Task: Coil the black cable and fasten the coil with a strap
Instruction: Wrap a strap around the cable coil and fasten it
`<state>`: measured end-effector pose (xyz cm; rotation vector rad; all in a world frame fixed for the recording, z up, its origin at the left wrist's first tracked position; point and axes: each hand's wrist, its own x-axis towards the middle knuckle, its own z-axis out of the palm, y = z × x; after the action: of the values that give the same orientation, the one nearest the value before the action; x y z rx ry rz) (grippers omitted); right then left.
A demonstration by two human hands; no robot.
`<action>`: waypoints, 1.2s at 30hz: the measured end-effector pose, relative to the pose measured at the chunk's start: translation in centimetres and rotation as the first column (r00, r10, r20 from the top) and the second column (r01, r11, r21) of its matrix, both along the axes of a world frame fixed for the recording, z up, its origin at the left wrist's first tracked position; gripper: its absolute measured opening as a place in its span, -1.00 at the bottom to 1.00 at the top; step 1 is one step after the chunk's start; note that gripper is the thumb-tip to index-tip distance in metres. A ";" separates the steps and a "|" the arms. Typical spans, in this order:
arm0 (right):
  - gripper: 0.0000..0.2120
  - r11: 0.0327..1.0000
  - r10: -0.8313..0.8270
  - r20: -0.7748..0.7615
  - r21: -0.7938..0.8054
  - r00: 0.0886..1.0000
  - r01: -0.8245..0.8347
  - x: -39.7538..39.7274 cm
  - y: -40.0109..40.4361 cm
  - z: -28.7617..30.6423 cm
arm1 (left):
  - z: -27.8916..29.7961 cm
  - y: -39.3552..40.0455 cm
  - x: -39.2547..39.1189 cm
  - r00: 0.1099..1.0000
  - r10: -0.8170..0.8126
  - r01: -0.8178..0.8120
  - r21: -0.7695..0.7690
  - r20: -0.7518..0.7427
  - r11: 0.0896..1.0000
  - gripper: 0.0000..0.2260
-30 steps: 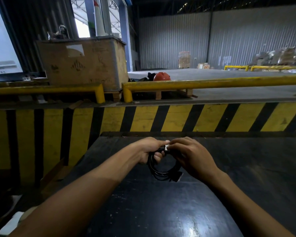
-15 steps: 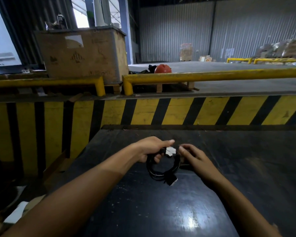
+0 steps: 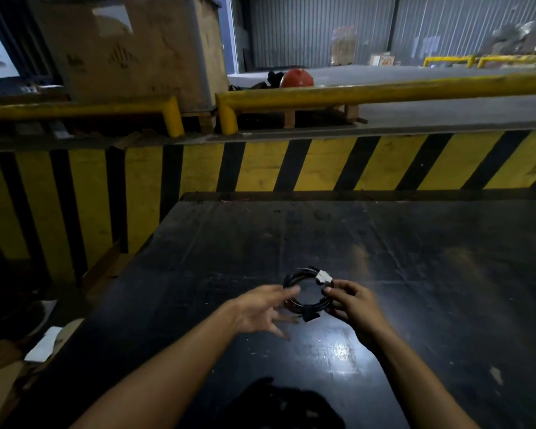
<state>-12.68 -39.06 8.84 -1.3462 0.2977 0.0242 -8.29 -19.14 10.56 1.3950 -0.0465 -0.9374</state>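
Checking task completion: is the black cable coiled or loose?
Coiled: the black cable forms a closed ring on the table, a dark strap wrapped across its near side.

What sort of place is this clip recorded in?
Most likely a warehouse or loading dock: corrugated metal walls, yellow guard rails, a yellow-and-black striped barrier and a large crate. The person coils the black cable on a dark table.

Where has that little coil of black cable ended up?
In the head view the black cable coil lies low and centre on the dark table, between the open left hand and the right hand, whose fingertips pinch its right edge.
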 end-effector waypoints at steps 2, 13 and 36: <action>-0.93 1.000 -0.011 -0.044 0.013 0.999 0.012 0.5 0.2 -1.7 | -2.2 -0.6 -0.7 0.997 0.042 -0.048 -0.093 -0.065 0.995 -0.60; -0.96 0.999 -0.054 -0.156 -0.012 0.986 0.053 3.0 0.3 -7.1 | -8.6 -2.3 0.7 0.963 0.240 -0.256 -0.132 -0.124 0.958 -0.51; -0.80 0.757 -0.127 -0.320 -0.643 0.939 -0.117 4.6 -0.1 -13.7 | -13.9 -4.4 5.6 0.814 0.457 -0.366 0.293 -0.358 0.883 -0.93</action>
<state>-8.03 -39.11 -4.91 -2.0553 0.6538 0.1685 -2.70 -23.55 -3.29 1.2928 0.6813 -0.8649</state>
